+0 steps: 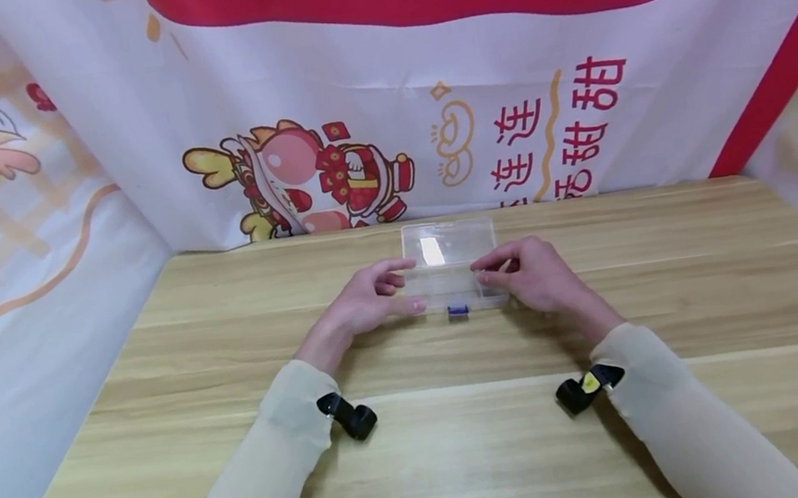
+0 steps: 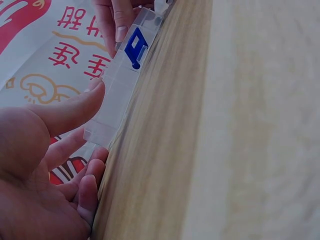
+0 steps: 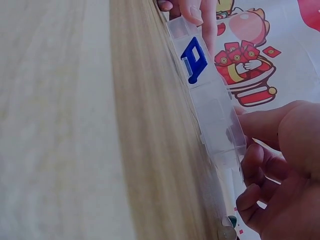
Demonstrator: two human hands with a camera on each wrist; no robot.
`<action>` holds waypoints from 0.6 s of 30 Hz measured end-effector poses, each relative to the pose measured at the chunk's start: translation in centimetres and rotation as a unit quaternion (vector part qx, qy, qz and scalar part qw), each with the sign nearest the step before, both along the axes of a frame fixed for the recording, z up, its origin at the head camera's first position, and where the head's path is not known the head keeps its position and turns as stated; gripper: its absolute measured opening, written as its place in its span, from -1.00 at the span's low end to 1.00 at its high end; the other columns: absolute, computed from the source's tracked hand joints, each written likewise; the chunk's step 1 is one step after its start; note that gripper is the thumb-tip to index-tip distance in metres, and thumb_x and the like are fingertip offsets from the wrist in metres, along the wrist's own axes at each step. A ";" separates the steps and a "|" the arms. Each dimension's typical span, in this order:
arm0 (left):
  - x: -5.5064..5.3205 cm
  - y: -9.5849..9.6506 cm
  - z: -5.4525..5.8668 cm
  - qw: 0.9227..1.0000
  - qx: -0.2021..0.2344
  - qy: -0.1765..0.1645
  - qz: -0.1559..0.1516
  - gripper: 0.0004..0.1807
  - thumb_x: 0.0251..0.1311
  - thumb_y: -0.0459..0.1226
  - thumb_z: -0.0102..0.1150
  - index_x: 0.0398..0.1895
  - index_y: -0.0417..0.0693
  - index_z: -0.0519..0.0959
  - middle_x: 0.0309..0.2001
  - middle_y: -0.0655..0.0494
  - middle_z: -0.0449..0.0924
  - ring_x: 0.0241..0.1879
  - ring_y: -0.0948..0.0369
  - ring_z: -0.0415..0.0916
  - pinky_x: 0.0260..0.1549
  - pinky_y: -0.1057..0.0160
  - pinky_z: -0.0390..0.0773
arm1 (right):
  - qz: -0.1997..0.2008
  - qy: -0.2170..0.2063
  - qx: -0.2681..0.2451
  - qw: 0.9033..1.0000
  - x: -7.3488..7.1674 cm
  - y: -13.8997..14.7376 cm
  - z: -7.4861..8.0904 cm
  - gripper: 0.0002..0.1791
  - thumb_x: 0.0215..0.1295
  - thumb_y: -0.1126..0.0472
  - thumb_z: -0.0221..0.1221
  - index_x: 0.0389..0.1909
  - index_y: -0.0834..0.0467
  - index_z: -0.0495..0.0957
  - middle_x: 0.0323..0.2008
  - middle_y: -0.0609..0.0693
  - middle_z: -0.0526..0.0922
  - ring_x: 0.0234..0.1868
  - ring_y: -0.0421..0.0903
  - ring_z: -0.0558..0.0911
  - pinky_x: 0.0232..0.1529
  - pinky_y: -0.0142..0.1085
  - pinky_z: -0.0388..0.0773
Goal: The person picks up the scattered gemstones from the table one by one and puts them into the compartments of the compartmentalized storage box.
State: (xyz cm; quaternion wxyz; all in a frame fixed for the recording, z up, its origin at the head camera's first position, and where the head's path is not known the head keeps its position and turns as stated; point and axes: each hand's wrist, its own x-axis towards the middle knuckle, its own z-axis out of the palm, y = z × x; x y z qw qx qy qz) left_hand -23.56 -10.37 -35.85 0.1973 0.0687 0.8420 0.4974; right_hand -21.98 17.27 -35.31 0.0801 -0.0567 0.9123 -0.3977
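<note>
- Work here seems to be with the inside of the clear, rectangular plastic box (image 1: 441,281); its see-through plastic lid (image 1: 462,241) is tipped back, so I think the opening part is done.
- The bare left hand (image 1: 375,296) holds the left end, with the thumb at the front and a finger near the back.
- The bare right hand (image 1: 534,273) is at the right end, finger and thumb close together. I cannot tell if they pinch something tiny.
- The next move looks like it needs a steady left hand and small, slow moves from the right hand, as a bump could slide such a light box.
- The box sits on the pale brown, wood-look bench (image 1: 427,464), near the far edge, by the white cloth (image 1: 344,58) with red pictures.
- Thin walls make little rooms inside it. A white shine sits on the lid.
- A bright blue plastic catch (image 1: 457,310) sticks out from the front.
- Small, shiny green and pale bits (image 3: 232,220) lie near the right end; their shape is hard to tell.
</note>
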 end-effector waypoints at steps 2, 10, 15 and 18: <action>0.0 0.0 0.0 1.000 0.000 -0.001 0.002 -0.23 0.21 -0.18 0.54 0.50 0.30 0.47 0.35 0.03 0.48 0.31 0.02 0.37 0.44 -0.06 0.36 | -0.002 -0.002 0.002 1.000 -0.1 0.0 0.0 -0.74 0.48 0.09 0.32 0.11 -0.05 0.76 -0.09 0.04 0.70 -0.16 0.01 0.54 -0.26 -0.25 0.53; 0.1 -0.1 -0.1 1.000 0.013 0.004 -0.004 -0.23 0.21 -0.20 0.55 0.50 0.24 0.47 0.35 -0.01 0.47 0.28 0.01 0.36 0.42 -0.05 0.35 | 0.003 0.006 0.009 1.000 0.0 0.0 0.0 -0.72 0.48 0.08 0.31 0.14 -0.06 0.76 -0.04 0.02 0.73 -0.15 0.00 0.56 -0.26 -0.25 0.54; 0.2 -0.1 -0.1 1.000 0.018 0.005 -0.005 -0.22 0.19 -0.21 0.55 0.50 0.23 0.47 0.35 -0.02 0.47 0.29 0.01 0.36 0.43 -0.06 0.34 | 0.005 0.016 0.015 1.000 0.0 0.1 -0.2 -0.73 0.49 0.08 0.31 0.13 -0.06 0.76 -0.07 0.01 0.75 -0.17 0.00 0.57 -0.28 -0.25 0.54; 0.2 -0.1 0.0 1.000 0.017 0.007 -0.004 -0.22 0.19 -0.21 0.55 0.50 0.23 0.48 0.35 -0.02 0.48 0.29 0.00 0.37 0.43 -0.05 0.35 | 0.008 0.025 0.015 1.000 0.0 0.0 -0.2 -0.74 0.49 0.09 0.30 0.12 -0.05 0.77 -0.07 0.01 0.75 -0.18 0.00 0.57 -0.28 -0.24 0.53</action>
